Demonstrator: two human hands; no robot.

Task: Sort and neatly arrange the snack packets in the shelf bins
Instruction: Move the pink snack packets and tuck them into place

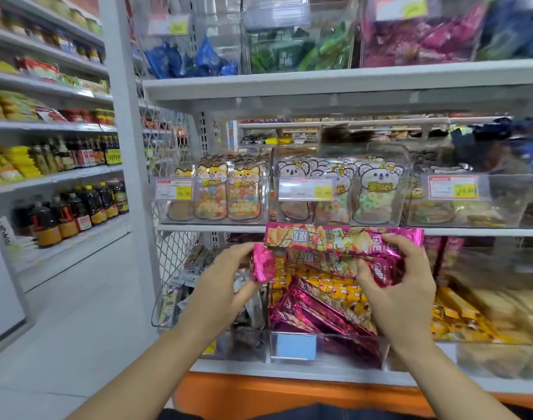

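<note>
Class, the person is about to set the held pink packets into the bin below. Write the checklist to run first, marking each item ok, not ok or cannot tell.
1. Left hand grips the single pink packet: ok.
2. Right hand holds the long pink packets, fingers curled round one end: ok.
3. Clear bin holds one kind only: not ok, yellow packets lie among the binned pink packets.
4. Binned packets lie straight: not ok, they slant.
5. Room left for more: cannot tell.
6. Blue label matches: cannot tell, blurred.
</note>
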